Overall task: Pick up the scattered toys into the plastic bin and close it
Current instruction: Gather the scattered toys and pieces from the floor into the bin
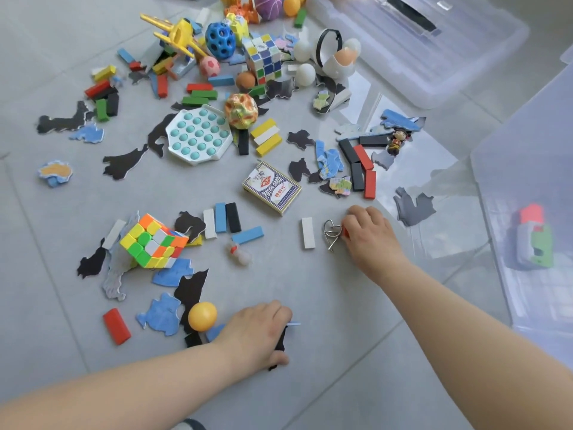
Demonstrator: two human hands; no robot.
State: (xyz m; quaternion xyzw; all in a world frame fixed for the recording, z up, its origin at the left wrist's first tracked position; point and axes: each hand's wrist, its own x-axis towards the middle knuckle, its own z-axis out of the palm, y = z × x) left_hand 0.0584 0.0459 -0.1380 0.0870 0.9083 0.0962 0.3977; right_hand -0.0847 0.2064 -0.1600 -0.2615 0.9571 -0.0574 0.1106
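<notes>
Right hand: right hand [370,234] is curling its fingers down around a small red block, which is barely peeking out beside a metal wire puzzle [331,232]; the grip is narrow and closing on the floor.
Left hand: left hand [259,332] is pressing down with fingers bent over a flat black puzzle piece [280,344], apparently pinching its thin edge to peel it off the tile.
Why both low: each hand is probably gathering the nearest small pieces first, so that both loads can go over together.
Bin: plastic bin [527,169] is sitting at the right edge, clear-walled and open, with a few blocks showing through its side.
Lid: clear lid [434,48] is lying flat beyond the toys, at the top right.
Toys: most are lying scattered across the grey tiles, among them a bright cube [153,245], card box [272,187] and orange ball [202,316].
</notes>
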